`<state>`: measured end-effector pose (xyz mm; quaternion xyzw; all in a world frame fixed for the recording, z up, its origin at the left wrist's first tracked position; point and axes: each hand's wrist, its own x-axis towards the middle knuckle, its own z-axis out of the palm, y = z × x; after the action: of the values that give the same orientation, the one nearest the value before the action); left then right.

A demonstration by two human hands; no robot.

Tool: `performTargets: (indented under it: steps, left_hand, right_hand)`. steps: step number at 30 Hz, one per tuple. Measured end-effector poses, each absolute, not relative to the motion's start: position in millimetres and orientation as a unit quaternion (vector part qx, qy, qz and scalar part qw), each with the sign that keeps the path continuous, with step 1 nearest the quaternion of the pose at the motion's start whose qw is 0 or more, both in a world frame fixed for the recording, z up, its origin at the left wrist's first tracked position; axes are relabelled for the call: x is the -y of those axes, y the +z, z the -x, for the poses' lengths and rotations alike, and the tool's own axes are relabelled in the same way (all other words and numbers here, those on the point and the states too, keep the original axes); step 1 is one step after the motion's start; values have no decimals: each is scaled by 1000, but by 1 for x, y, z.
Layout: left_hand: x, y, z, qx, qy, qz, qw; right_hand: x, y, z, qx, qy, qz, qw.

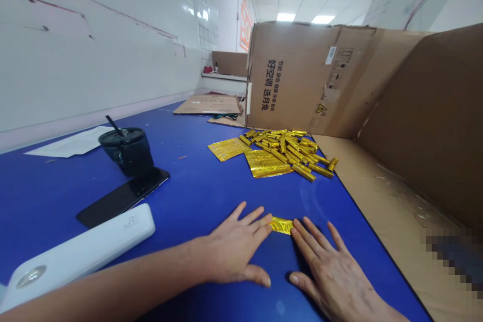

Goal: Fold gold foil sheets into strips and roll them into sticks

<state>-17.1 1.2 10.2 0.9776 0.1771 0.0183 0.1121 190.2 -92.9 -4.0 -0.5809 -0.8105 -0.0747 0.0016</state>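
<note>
A small flat piece of shiny gold foil (282, 225) lies on the blue tabletop between my two hands. My left hand (237, 244) is spread flat, its fingertips touching the foil's left end. At the foil's right end rest the fingertips of my right hand (328, 264), whose fingers are stretched out with the thumb apart. Farther back is a heap of narrow gold foil strips or tubes (294, 151). Beside it lie two flat gold sheets, a nearer gold sheet (266, 163) and a farther gold sheet (227, 149).
On the left are a dark lidded mug (130, 151) with a handle sticking up, a black phone (124, 198), a long white device (86, 249) and a white paper (71, 143). A large cardboard box (302, 80) stands behind and right. Flat cardboard (207, 104) lies farther back.
</note>
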Motion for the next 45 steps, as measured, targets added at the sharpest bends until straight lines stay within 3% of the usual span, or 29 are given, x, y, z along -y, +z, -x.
performTargets:
  steps: [6,15,29,39,45]
  left_hand:
    - [-4,18,2,-198,14,-976,87]
    - [13,6,-14,-149,9,-977,151]
    - [1,7,4,-200,-14,-974,110]
    - [-8,-4,-10,-214,119,-968,58]
    - [-10,-3,-11,-200,136,-969,45]
  right_hand:
    - [95,-1,-183,815,-98,570,11]
    - [93,3,-183,813,-88,575,-3]
    - [93,9,-182,803,-58,593,17]
    - [82,-2,-193,780,-57,605,151]
    - [78,2,-189,778,-17,605,166]
